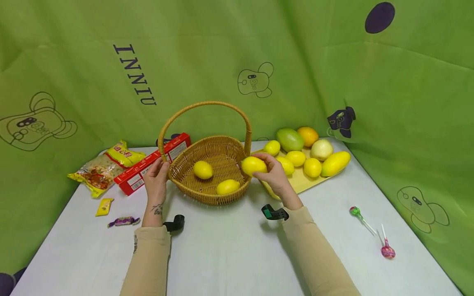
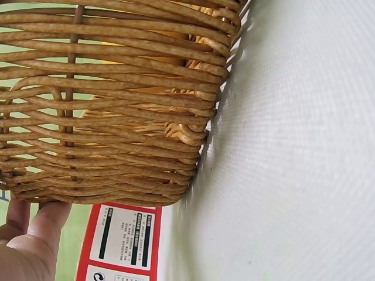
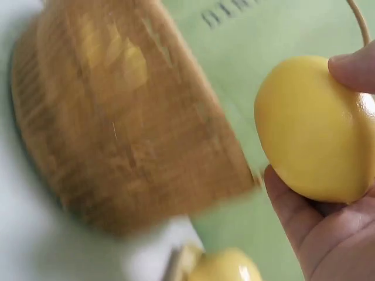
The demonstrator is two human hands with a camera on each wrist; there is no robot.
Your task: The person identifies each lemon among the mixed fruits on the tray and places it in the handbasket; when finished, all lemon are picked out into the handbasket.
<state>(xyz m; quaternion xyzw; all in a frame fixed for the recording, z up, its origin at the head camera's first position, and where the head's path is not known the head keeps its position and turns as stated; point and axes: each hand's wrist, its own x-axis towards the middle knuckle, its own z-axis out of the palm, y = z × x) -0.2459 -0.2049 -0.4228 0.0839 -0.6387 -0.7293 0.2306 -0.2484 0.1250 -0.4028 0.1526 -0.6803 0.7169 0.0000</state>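
A wicker basket [image 1: 207, 197] with a tall arched handle stands on the table, two lemons [image 1: 203, 169] lying inside it. My left hand [image 1: 156, 183] grips the basket's left rim at the foot of the handle; in the left wrist view its fingers [image 2: 50, 225] meet the woven edge. Between the thumb and fingers of my right hand [image 1: 275, 174] is another lemon [image 1: 254, 165], held up at the basket's right rim. The right wrist view shows this lemon [image 3: 313, 129] large, with the basket [image 3: 135, 134] blurred beside it.
Right of the basket, a yellow tray [image 1: 303, 187] bears several lemons, a green mango [image 1: 290, 139] and other fruit. A red box [image 1: 137, 174], a noodle bag [image 1: 103, 168] and wrapped candies [image 1: 124, 221] lie left. Two lollipops [image 1: 387, 250] lie front right. Green cloth [image 1: 207, 49] hangs behind.
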